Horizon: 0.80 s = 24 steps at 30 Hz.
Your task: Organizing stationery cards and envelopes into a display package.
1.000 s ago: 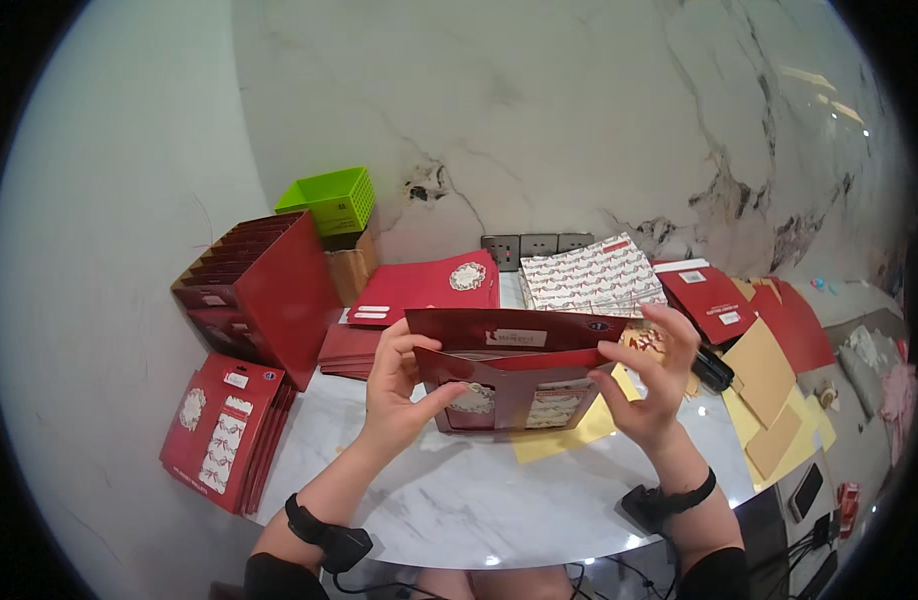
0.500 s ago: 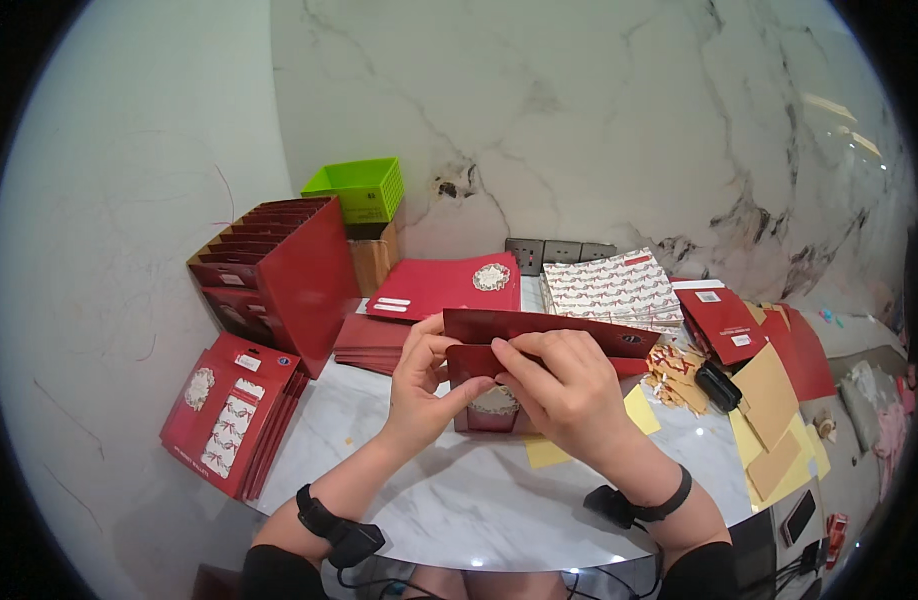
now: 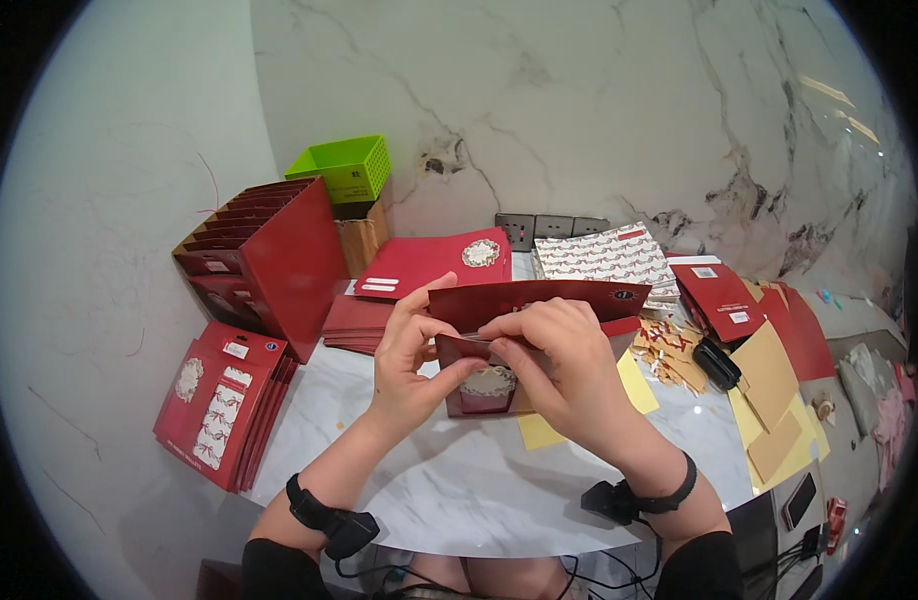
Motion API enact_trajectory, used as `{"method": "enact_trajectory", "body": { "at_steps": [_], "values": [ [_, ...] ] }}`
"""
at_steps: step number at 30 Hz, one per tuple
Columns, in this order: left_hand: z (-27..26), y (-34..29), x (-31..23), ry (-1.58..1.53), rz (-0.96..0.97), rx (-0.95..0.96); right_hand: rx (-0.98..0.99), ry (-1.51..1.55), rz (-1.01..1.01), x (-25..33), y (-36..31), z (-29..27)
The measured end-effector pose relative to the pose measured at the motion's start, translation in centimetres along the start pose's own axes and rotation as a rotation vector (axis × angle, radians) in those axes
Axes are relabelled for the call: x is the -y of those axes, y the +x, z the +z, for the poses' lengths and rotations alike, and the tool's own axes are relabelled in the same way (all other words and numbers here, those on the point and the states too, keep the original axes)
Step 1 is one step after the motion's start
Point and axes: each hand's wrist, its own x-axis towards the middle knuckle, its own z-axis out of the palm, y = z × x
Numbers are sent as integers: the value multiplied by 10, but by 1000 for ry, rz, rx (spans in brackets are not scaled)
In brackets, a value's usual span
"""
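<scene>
Now right hand [image 3: 554, 352] has shifted inward — along the red folder [image 3: 524, 296].

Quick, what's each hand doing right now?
Left hand: closed, holding the left side of the red folder.
Right hand: closed at the folder's open top; exactly what it pinches is hidden.

white label [image 3: 236, 351] on red packet [image 3: 203, 418], print illegible

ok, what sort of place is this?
Probably a small paper-goods workspace, home or shop unclear: stacked red packages and a pile of patterned white sheets share a marble-look table.
</scene>
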Motion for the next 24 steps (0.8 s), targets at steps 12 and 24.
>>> {"method": "enact_trajectory", "body": {
  "at_steps": [12,24],
  "values": [
    [0,5,-7,279,344,-31,-30,114,197,0,-1,-1],
    [-12,2,4,255,246,-65,8,-96,-179,-27,6,-26]
  ]
}}
